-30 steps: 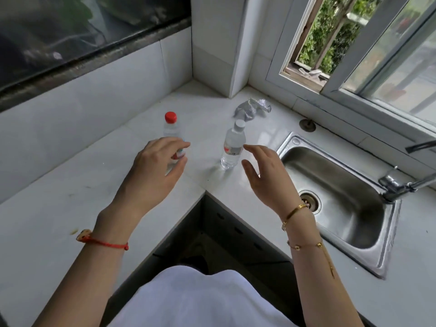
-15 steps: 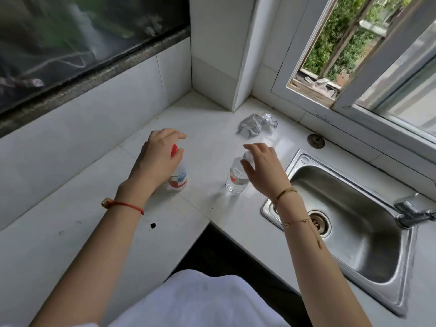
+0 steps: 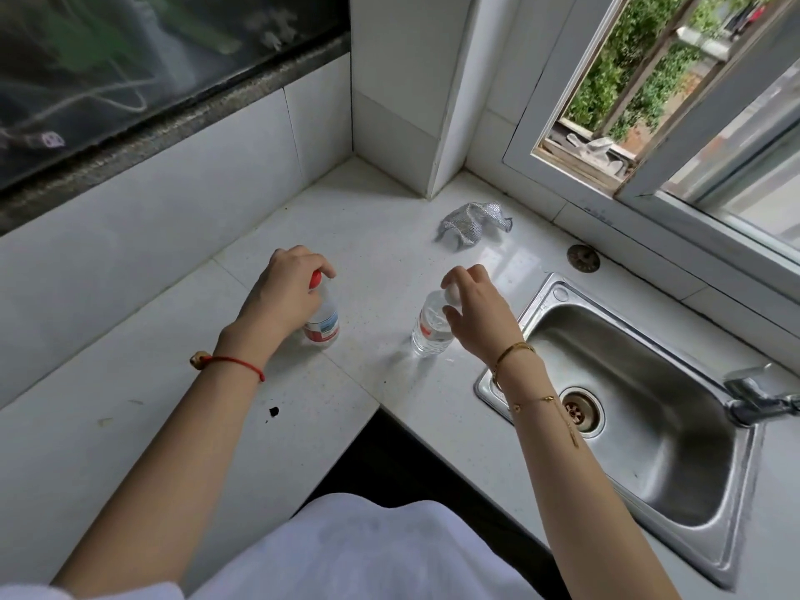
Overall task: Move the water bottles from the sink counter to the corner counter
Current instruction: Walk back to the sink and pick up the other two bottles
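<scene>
Left hand grips red-capped bottle; right hand pinches white-capped clear ribbed bottle.

- Soft, even daylight comes in through the open window at upper right.
- The white counter is bright; a pale sheen of glare lies on it near the sink.
- Shadows are faint and diffuse.
- Straight lines bow near the edges, a wide-angle effect.
- Focus is fairly sharp; the dark glass at upper left shows murky reflections.
</scene>
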